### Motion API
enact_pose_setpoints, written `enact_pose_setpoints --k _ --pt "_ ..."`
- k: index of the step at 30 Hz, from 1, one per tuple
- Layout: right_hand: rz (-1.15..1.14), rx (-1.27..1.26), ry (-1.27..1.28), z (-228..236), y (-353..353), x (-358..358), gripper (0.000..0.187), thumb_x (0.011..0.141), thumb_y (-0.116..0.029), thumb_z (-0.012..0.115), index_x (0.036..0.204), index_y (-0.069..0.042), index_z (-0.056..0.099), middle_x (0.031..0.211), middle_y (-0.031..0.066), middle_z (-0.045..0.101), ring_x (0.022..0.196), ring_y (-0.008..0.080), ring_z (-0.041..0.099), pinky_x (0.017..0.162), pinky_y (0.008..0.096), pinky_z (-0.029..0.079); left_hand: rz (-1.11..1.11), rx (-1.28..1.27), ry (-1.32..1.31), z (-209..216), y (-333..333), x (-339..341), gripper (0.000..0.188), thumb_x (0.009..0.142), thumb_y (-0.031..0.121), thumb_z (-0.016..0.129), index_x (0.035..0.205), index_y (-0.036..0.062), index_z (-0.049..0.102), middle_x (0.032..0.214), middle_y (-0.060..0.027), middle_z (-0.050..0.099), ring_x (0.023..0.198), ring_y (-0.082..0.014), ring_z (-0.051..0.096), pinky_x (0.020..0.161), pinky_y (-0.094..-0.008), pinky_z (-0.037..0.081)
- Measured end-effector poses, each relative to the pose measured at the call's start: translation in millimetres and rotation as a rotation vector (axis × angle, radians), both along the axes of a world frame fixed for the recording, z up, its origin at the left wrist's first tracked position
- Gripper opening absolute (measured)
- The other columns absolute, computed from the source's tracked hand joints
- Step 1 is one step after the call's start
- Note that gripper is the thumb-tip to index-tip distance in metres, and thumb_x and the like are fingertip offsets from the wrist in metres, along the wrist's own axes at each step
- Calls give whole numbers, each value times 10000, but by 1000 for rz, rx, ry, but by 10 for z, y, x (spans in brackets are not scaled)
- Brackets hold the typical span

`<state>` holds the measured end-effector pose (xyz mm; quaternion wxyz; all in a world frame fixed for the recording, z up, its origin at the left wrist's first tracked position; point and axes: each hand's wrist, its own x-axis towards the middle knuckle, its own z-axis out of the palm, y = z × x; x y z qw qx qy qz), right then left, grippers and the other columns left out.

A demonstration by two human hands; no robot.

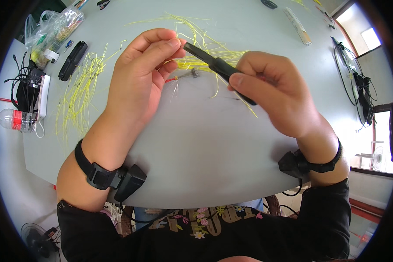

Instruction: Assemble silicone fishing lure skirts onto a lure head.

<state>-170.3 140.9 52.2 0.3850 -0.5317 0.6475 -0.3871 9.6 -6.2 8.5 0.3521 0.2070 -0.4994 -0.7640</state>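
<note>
My left hand (142, 61) is raised over the table with thumb and forefinger pinched together. A thin yellow wire (177, 27) comes up from that pinch; its tip is too small to make out. In my right hand (270, 83) is a black stick-shaped tool (222, 66) with a narrower dark front end, pointing up and left. That front end is close beside my left fingertips; whether they touch I cannot tell. Behind and below both hands lies a loose bundle of yellow wires (196, 64), partly hidden by them. A small grey clip (194, 73) lies at the bundle's near side.
More yellow wires (85, 87) spread over the grey table (192, 153) on the left. Beyond them are a black case (73, 61), a plastic bag (56, 32) and a bottle (15, 120). A long whitish box (298, 26) lies far right, with black cables (362, 87) near the right edge.
</note>
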Motion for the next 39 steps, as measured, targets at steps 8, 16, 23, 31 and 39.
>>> enact_pose_setpoints --k 8,16,23,31,39 --pt "-14 -254 264 -166 -72 -14 276 871 -124 620 693 -18 438 662 28 422 661 113 392 615 281 374 30 27 -32 30 50 -27 157 915 100 622 1071 88 612 1029 -44 676 976 -127 646 813 -214 494" --pt "6 -12 67 -145 -81 -45 241 922 -99 535 711 -32 441 712 5 462 713 99 462 657 253 381 55 33 -35 35 70 -36 160 915 86 625 1075 83 614 1034 -51 682 960 -121 654 785 -197 526" --pt "28 0 61 -154 -93 -44 219 939 -116 522 742 -25 492 757 44 564 692 85 464 642 247 391 54 32 -24 19 67 -41 165 914 76 623 1079 79 617 1045 -61 684 968 -122 656 789 -194 531" --pt "-42 -106 -17 -241 -103 -8 330 895 -207 616 659 -43 455 601 -32 410 599 57 357 515 266 316 57 27 -4 1 64 -51 161 912 67 622 1073 68 618 1051 -74 684 961 -129 660 796 -194 535" --pt "20 -63 95 -196 -85 -27 203 943 -76 527 750 -24 489 756 38 553 680 79 479 622 247 398 63 13 -12 1 60 -49 155 907 54 618 1061 66 618 1049 -81 685 962 -131 661 811 -189 530"
